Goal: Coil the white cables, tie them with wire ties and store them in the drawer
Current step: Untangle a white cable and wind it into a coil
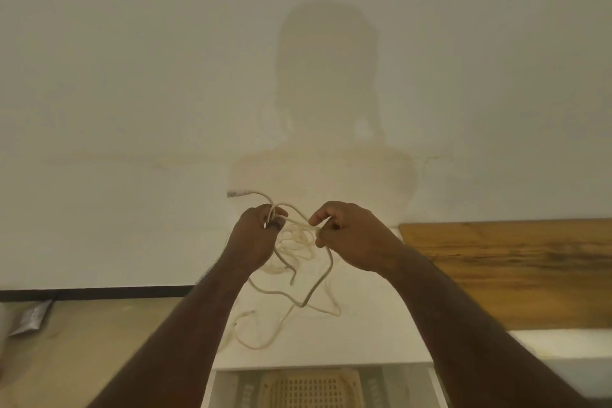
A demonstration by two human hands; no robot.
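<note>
Nearest me the drawer (228, 384) stands open with a slatted basket (311, 386) in it, and above it loose white cables (291, 311) trail over the white top. Higher up, my left hand (256, 238) grips a few gathered loops, plug end (235, 193) sticking out to the left, while my right hand (347, 235) pinches the strand running between them, hands near but apart. I judge I'm mid-coil. Next I must draw slack up and lay another loop leftward. Wire ties I can't make out in this dim haze.

Plain home room, white wall (132, 76), wooden board (513, 262)
</note>
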